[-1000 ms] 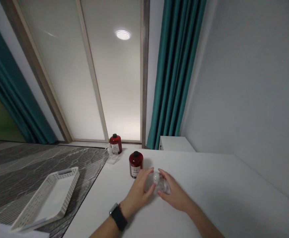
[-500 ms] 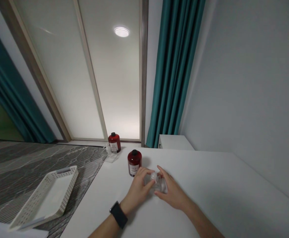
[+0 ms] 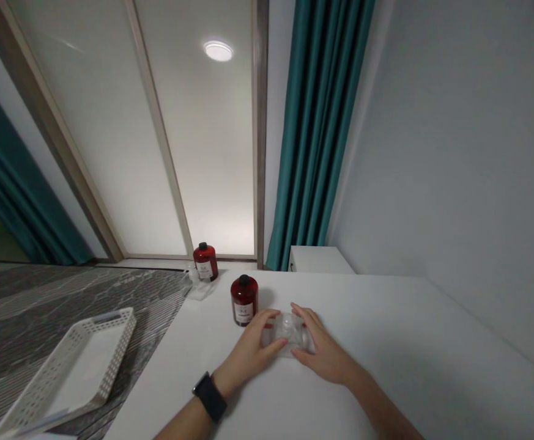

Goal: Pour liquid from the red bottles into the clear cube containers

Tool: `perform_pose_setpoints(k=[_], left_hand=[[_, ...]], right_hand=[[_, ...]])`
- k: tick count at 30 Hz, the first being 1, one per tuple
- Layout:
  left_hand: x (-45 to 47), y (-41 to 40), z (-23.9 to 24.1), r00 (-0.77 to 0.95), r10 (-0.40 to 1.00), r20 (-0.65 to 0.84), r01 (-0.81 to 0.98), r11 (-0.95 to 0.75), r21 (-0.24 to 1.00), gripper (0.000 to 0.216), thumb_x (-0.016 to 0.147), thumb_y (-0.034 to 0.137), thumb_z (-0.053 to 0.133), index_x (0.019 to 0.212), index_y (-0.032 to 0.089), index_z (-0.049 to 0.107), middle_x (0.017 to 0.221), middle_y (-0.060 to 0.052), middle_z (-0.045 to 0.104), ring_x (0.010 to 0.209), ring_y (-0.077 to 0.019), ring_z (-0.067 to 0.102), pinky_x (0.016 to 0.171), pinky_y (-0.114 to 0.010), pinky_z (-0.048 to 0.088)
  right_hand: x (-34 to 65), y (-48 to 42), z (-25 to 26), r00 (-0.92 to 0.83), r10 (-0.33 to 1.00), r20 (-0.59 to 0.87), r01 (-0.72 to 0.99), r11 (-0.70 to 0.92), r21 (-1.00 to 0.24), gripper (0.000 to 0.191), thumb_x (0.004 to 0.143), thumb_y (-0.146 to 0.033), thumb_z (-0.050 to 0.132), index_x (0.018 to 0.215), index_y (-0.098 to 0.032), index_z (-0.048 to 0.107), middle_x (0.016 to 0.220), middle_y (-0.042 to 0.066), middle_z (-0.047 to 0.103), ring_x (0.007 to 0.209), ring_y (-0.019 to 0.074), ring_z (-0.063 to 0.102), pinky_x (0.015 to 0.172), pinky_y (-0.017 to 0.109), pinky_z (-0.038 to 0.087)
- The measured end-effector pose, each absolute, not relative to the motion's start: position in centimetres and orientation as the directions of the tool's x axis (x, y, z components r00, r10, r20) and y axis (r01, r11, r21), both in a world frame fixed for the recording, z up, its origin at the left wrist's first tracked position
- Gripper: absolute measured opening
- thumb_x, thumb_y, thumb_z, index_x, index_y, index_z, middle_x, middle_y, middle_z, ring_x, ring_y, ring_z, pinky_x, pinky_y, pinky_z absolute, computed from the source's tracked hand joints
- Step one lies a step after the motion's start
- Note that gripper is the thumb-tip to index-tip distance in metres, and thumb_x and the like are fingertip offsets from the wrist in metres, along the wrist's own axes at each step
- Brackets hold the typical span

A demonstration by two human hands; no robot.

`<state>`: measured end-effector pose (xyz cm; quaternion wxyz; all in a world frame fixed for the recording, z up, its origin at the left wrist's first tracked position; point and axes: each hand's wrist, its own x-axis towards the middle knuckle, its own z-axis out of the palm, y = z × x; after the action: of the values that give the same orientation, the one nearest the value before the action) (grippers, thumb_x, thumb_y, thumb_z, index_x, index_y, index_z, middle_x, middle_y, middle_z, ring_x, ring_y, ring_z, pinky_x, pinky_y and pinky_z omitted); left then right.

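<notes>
A clear plastic package [image 3: 289,333] lies on the white table [image 3: 193,379], with a whitish rounded piece inside that I cannot make out exactly. My left hand [image 3: 254,347] grips its left side, thumb on the near edge and fingers at the far edge. Across from it, my right hand [image 3: 323,351] holds the right side, fingers curved around it. Just beyond my left hand stands a dark red bottle [image 3: 244,300] with a black cap and white label, upright and apart from the fingers.
A second red bottle [image 3: 205,263] stands at the table's far left corner, beside another clear plastic package [image 3: 197,286]. Left of the table, a white perforated basket [image 3: 118,351] sits lower down, above grey patterned flooring [image 3: 156,293]. A white cabinet [image 3: 320,259] stands behind the table.
The whitish piece that my left fingers pinched now sits lower between my hands. Both hands have spread slightly over the package. The view has shifted a little.
</notes>
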<state>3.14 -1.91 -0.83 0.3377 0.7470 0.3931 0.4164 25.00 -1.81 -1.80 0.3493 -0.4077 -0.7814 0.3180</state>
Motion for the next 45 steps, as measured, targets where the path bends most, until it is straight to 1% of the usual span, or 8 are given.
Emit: perform_pose_setpoints(k=[5,9,14,22,29,35,39,45], left_hand=[[3.1,-1.7,-1.5,0.308,0.905,0.294,0.301,-0.386,0.872,0.054,0.082,0.025,0.070,0.132,0.018,0.050,0.134,-0.016,0.058,0.120,-0.0290,0.058,0.103,-0.047,0.048],[3.0,-1.8,-1.2,0.314,0.916,0.252,0.329,-0.354,0.876,0.056,0.082,0.027,0.070,0.134,0.018,0.049,0.136,-0.017,0.057,0.118,-0.0294,0.059,0.104,-0.049,0.047],[3.0,-1.7,-0.1,0.360,0.913,0.190,0.396,-0.334,0.855,0.050,0.079,0.028,0.074,0.123,0.018,0.053,0.127,-0.015,0.062,0.114,-0.0287,0.061,0.101,-0.047,0.048],[3.2,-0.5,1.4,0.473,0.868,0.151,0.414,-0.370,0.832,0.039,0.077,0.032,0.077,0.107,0.019,0.054,0.113,-0.009,0.065,0.103,-0.0239,0.063,0.093,-0.039,0.052],[4.0,-0.5,0.2,0.385,0.887,0.255,0.376,-0.404,0.834,0.045,0.080,0.028,0.074,0.118,0.019,0.053,0.117,-0.011,0.065,0.110,-0.0265,0.061,0.097,-0.042,0.049],[4.5,-0.6,-0.9,0.355,0.884,0.303,0.392,-0.435,0.810,0.048,0.080,0.026,0.072,0.123,0.017,0.052,0.120,-0.014,0.064,0.109,-0.0276,0.062,0.097,-0.045,0.050],[4.4,-0.6,-1.1,0.352,0.879,0.321,0.382,-0.448,0.808,0.050,0.080,0.026,0.072,0.125,0.018,0.052,0.125,-0.013,0.062,0.109,-0.0271,0.062,0.098,-0.046,0.050],[4.2,-0.5,-1.4,0.365,0.880,0.305,0.388,-0.441,0.809,0.051,0.082,0.027,0.071,0.128,0.018,0.049,0.129,-0.014,0.059,0.110,-0.0266,0.061,0.100,-0.047,0.049]], right_hand=[[24.6,-2.0,-1.2,-0.336,0.812,0.477,0.370,0.580,-0.726,0.060,0.090,-0.017,0.051,0.146,-0.029,0.035,0.134,0.010,0.048,0.126,0.0259,0.047,0.110,0.048,0.039],[23.9,-2.4,-0.8,-0.293,0.794,0.532,0.366,0.607,-0.705,0.053,0.090,-0.015,0.048,0.141,-0.028,0.042,0.119,0.008,0.055,0.114,0.0242,0.054,0.104,0.043,0.044],[23.3,-2.5,-1.2,-0.253,0.815,0.521,0.361,0.580,-0.731,0.048,0.092,-0.011,0.038,0.138,-0.027,0.045,0.110,0.005,0.060,0.108,0.0207,0.058,0.102,0.038,0.045],[23.4,-2.3,-1.7,-0.152,0.836,0.528,0.380,0.542,-0.749,0.058,0.080,-0.006,0.044,0.135,-0.023,0.048,0.107,0.005,0.063,0.105,0.0205,0.061,0.101,0.037,0.047],[23.2,-2.4,-1.5,-0.164,0.834,0.527,0.410,0.544,-0.732,0.050,0.087,-0.016,0.050,0.136,-0.023,0.046,0.112,0.008,0.060,0.108,0.0231,0.058,0.100,0.041,0.047],[22.4,-1.5,-0.9,-0.129,0.847,0.515,0.470,0.510,-0.721,0.043,0.088,-0.022,0.055,0.131,-0.021,0.051,0.101,0.006,0.059,0.097,0.0230,0.058,0.092,0.040,0.050],[22.2,-0.7,1.3,-0.214,0.853,0.476,0.551,0.507,-0.663,0.035,0.088,-0.019,0.055,0.123,-0.021,0.058,0.093,0.005,0.061,0.091,0.0238,0.057,0.087,0.041,0.050],[23.1,0.2,2.4,-0.344,0.845,0.410,0.508,0.534,-0.675,0.049,0.084,-0.015,0.060,0.132,-0.025,0.055,0.099,0.005,0.063,0.096,0.0239,0.060,0.093,0.043,0.049]])
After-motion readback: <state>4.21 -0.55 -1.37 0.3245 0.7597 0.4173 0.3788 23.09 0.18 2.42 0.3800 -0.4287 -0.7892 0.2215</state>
